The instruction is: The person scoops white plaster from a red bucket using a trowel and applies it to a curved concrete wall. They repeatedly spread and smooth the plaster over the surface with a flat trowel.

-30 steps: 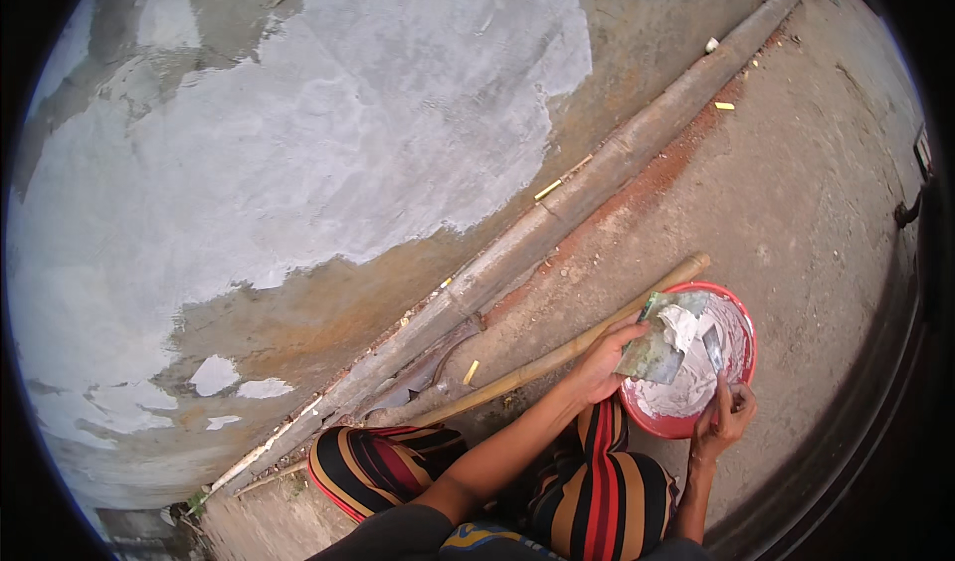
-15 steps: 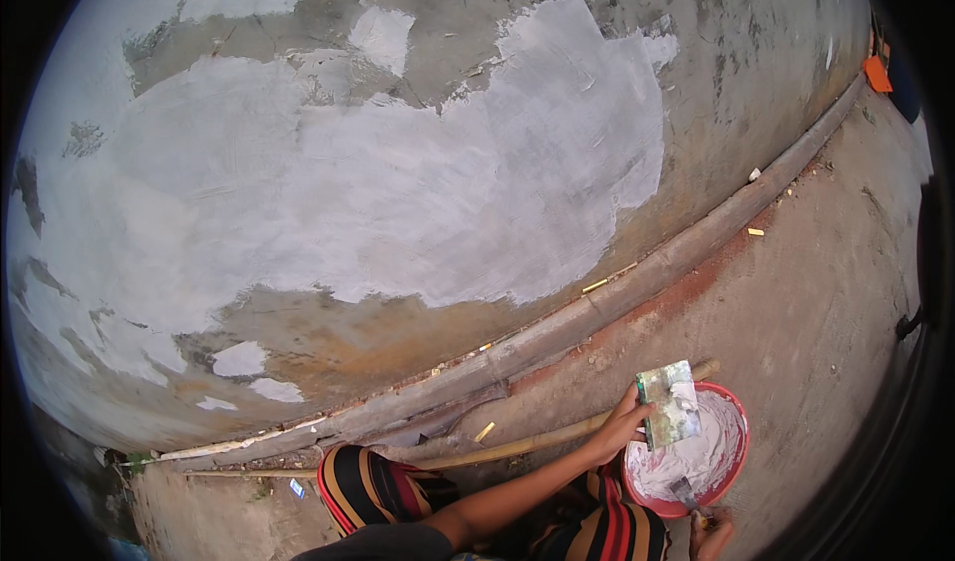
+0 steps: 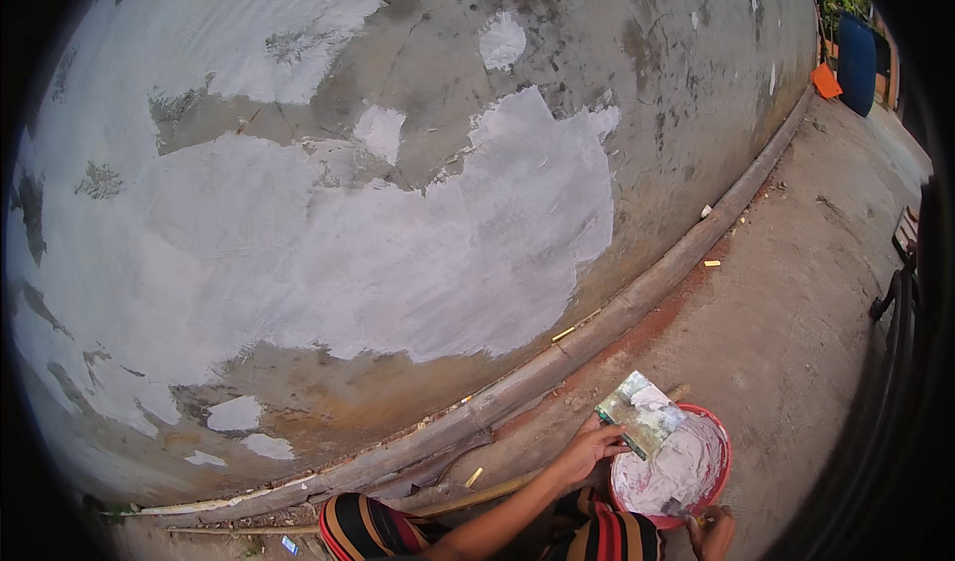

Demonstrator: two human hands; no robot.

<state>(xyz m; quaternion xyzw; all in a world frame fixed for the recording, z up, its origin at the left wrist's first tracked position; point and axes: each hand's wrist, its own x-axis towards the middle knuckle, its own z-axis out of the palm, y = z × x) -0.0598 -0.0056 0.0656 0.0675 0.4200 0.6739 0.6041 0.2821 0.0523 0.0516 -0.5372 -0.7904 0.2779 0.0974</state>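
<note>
My left hand (image 3: 589,450) grips a flat square board (image 3: 637,420) by its near left edge, fingers underneath and thumb on top. The board is stained green and white, and white putty sits on its far right part. It hangs tilted over the left rim of a red basin (image 3: 725,462), which holds thick white putty (image 3: 668,473). At the basin's near edge, my right hand (image 3: 712,535) is closed round the handle of a putty knife (image 3: 678,507). The knife's blade touches the putty.
Ahead stands a grey wall (image 3: 557,74) with broad patches of white putty (image 3: 398,253). A rounded ledge (image 3: 557,367) runs along its foot. A bamboo pole (image 3: 497,494) lies behind the basin and my knees. Orange (image 3: 826,81) and blue (image 3: 857,64) objects stand far right.
The view has tilted upward and turned right. My left hand has turned the board and shifted it leftward over the basin. The knife blade now lies lower against the putty near the rim.
</note>
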